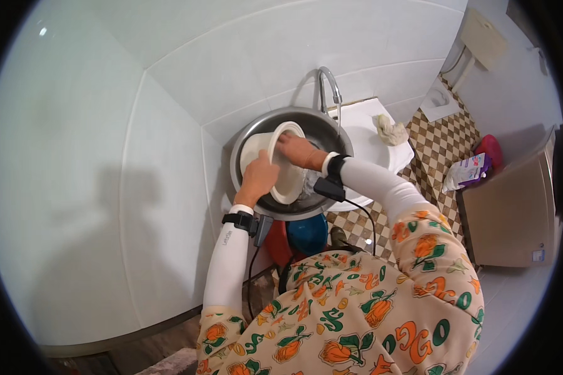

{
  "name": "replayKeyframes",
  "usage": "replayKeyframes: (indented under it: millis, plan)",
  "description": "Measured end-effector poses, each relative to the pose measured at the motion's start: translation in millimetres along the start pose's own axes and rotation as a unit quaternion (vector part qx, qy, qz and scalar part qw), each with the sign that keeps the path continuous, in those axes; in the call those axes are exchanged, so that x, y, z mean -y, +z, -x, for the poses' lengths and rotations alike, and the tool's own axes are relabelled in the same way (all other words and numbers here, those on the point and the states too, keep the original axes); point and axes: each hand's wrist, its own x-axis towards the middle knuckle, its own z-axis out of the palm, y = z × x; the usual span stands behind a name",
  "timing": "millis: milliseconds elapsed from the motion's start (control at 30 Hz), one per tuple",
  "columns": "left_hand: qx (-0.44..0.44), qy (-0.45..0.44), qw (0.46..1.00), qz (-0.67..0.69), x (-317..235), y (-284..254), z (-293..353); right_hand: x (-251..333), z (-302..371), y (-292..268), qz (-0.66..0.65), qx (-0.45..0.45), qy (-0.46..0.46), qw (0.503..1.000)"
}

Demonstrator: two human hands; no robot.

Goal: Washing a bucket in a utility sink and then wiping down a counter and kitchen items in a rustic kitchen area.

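A cream-white oval tub (289, 182) stands tilted on its side inside a large steel basin (236, 167). My left hand (260, 178) is closed on the tub's near-left rim, thumb pointing up. Reaching into the tub, my right hand (299, 151) presses bent fingers against its inner wall near the upper rim; whether something small is under them is hidden. Another cream-white piece (254, 147) shows behind the tub on the left, and I cannot tell if it is separate. A thin stream of water runs from the curved chrome faucet (329, 84) into the basin's right side, with splashing below my right wrist.
The basin sits over a white sink (363, 134) with a crumpled pale cloth (391, 130) on its right edge. Underneath are a blue bucket (308, 235) and a red one (278, 242). A beige cabinet (510, 206) and a white-and-purple bag (466, 171) stand on the right. Tiled walls close off the left and back.
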Motion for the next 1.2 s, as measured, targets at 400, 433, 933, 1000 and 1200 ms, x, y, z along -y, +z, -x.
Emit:
replayKeyframes:
  millis: [400,433,933,1000,1200]
  plan:
    - [0.004,-0.026,1.000,-0.014,-10.0,-3.0,0.7,-3.2,4.5,102.9,-0.167,0.053,-0.238,0.955]
    - [0.002,-0.044,0.999,-0.010,-2.0,-4.3,4.8,18.8,1.7,66.8,-0.277,0.182,-0.165,0.929]
    - [0.102,-0.062,0.993,0.018,-14.1,-16.1,-2.0,14.5,-26.9,57.1,-0.730,-0.197,0.348,0.555]
    - [0.115,-0.059,0.991,0.017,-13.1,-14.7,-2.0,18.9,-26.6,62.4,-0.723,-0.196,0.306,0.587]
    - [0.078,0.002,0.997,-0.014,16.7,0.4,-3.6,35.9,12.3,57.8,-0.465,0.089,-0.017,0.881]
